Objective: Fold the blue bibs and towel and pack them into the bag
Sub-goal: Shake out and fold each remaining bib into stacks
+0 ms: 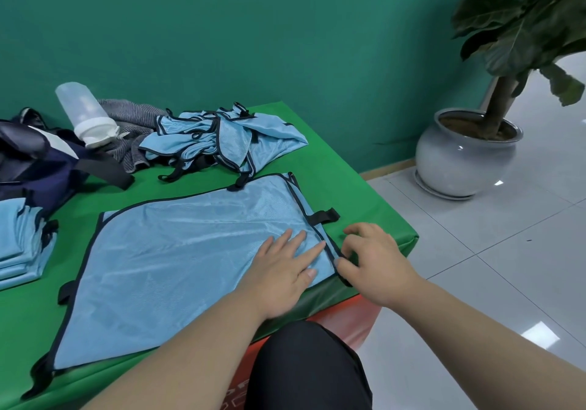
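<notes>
Blue mesh, black trim, head view: spread bib point(190, 267) flat on green surface point(348, 187), near front edge. Left hand point(285, 270) presses bib, fingers straight, slightly apart. Right hand point(371, 260) pinches trim at bib's right edge, fingers curled.

Folded stack point(19, 241) far left. Unfolded bib heap point(228, 140), grey towel point(133, 130) and navy bag point(38, 162) behind.

Step judged: fold of this bib starting. Next: lift pinched edge, carry leftward, align corners.

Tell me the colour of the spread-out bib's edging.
The bib has black edging; best seen in head view.
</notes>
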A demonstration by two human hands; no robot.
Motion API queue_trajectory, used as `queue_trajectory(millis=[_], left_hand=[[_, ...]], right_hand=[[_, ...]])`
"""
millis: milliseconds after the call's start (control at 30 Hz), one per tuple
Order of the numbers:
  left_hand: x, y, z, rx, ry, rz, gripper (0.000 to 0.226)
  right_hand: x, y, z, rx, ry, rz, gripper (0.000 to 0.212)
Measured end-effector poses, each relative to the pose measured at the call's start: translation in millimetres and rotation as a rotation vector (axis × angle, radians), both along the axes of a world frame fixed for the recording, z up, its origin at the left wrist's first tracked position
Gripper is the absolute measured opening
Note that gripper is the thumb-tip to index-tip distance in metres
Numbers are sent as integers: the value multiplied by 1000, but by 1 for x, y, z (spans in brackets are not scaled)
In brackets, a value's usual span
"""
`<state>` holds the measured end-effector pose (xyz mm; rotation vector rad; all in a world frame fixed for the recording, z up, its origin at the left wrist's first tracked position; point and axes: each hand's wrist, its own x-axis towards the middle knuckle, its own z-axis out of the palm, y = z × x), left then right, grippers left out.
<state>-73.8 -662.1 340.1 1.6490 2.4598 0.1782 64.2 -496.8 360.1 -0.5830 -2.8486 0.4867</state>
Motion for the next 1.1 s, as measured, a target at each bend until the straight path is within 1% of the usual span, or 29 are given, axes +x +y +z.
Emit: queue_trajectory(millis=[67, 100, 167, 233, 267, 367, 500, 633, 733, 800, 833, 867, 967, 1000, 1033, 1100], left_hand=[[0, 0, 0, 2, -3, 2, 50], [0, 0, 0, 3, -5, 3, 50], [-1, 0, 0, 5, -12, 5, 50], [-2, 0, -1, 6, -12, 8, 50], [-2, 0, -1, 5, -9, 7, 50], [-2, 1, -2, 0, -6, 3, 50], [-3, 1, -4, 9, 1, -3, 50], [-4, 0, -5, 22, -4, -13, 51], [-5, -2, -4, 38, -29, -5, 51], [-5, -1, 0, 59, -75, 5, 52], [-5, -1, 2, 82, -124, 16, 51], [-5, -2, 4, 124, -194, 34, 49], [-6, -10, 12, 339, -436, 94, 36], [-5, -16, 14, 396, -484, 97, 31], [-4, -22, 16, 429, -500, 91, 27], [-1, -39, 18, 449, -462, 78, 23]], right_hand=[[-1, -6, -1, 36, 6, 17, 39], [-3, -8, -1, 60, -13, 22, 41], [-6, -10, -3, 57, -34, 15, 31], [-6, -10, -3, -9, 0, 6, 15], [-6, -9, -3, -30, 17, 3, 11], [-3, -3, -4, -69, 8, -22, 15], [4, 6, -6, -148, -74, -52, 25], [-1, 5, -7, -165, -111, -61, 23], [0, 1, -8, -117, -100, -55, 22], [4, -2, -6, -87, -40, -65, 16], [6, -2, -5, -83, 1, -67, 11], [8, -3, -3, -82, 35, -57, 12], [13, -7, -1, -47, 84, 55, 37], [13, -9, -2, -25, 99, 96, 42], [13, -10, -4, -1, 113, 126, 46], [10, -12, -9, 61, 117, 176, 47]])
